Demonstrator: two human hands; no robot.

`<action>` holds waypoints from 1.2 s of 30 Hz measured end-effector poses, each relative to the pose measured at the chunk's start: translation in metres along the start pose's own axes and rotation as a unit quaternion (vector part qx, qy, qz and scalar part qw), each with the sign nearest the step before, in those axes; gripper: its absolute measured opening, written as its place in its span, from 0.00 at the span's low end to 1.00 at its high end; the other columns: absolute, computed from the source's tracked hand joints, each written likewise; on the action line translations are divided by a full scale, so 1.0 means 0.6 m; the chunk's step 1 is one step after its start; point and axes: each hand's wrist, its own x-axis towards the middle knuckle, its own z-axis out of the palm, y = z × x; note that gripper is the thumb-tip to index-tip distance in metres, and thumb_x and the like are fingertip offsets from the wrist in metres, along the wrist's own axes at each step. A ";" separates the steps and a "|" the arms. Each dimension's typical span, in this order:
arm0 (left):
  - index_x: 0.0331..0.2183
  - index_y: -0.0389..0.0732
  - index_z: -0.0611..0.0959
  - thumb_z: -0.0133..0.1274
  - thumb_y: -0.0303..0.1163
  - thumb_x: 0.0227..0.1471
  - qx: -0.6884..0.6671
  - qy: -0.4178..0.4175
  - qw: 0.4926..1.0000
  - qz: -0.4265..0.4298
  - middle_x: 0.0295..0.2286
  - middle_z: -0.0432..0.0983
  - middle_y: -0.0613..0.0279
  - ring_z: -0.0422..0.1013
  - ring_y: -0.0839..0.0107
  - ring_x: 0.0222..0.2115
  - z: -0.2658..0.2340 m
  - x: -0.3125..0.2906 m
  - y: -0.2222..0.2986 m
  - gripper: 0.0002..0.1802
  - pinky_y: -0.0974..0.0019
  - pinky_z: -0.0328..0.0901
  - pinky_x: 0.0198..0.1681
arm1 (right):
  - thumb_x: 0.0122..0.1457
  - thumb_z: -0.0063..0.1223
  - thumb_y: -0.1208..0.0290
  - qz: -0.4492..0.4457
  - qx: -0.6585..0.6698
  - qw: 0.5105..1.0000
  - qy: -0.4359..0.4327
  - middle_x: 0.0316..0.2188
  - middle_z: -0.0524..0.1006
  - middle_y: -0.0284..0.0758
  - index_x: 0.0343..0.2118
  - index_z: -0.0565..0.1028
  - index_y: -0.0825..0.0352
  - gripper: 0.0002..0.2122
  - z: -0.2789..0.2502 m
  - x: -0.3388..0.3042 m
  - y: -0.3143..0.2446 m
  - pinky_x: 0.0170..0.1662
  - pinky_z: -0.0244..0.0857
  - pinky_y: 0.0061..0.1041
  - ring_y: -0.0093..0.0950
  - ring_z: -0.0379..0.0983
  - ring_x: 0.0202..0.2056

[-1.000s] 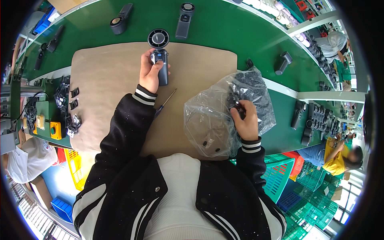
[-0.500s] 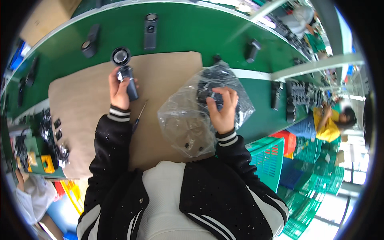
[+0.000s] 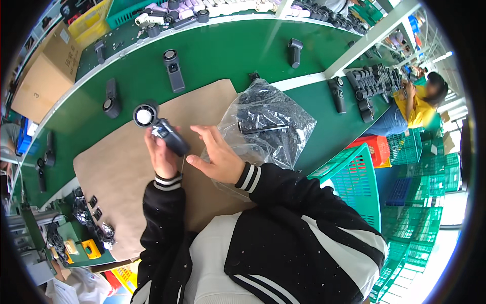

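Note:
My left hand (image 3: 163, 158) is closed around the handle of a dark grey handheld fan (image 3: 173, 140), its round ringed head (image 3: 146, 116) up and to the left. Close by on the right, my right hand (image 3: 218, 158) has its thumb and fingers apart, with nothing in it and a small gap to the fan. Beyond that hand lies a clear plastic bag (image 3: 298, 126) with dark parts inside, one long black piece (image 3: 263, 128) showing near its mouth. A thin screwdriver shaft shows between my hands, mostly hidden.
Under my hands is a brown cardboard sheet (image 3: 121, 167) on a green table (image 3: 217, 55). Similar fans stand or lie around it, such as one fan (image 3: 173, 71) at the back. A green crate (image 3: 354, 182) is at my right; a person in yellow (image 3: 422, 109) sits beyond.
My right hand has left the plastic bag and come left, beside the fan. My left hand keeps hold of the fan, now tilted more. The whole view has shifted.

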 end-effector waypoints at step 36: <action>0.47 0.40 0.76 0.52 0.25 0.49 0.460 -0.125 0.879 -0.009 0.46 0.73 0.59 0.66 0.62 0.47 0.024 -0.024 -0.013 0.20 0.66 0.60 0.51 | 0.50 0.55 0.64 0.144 -0.305 0.936 0.103 0.43 0.73 0.42 0.48 0.73 0.55 0.19 -0.404 0.078 0.386 0.46 0.65 0.38 0.43 0.69 0.42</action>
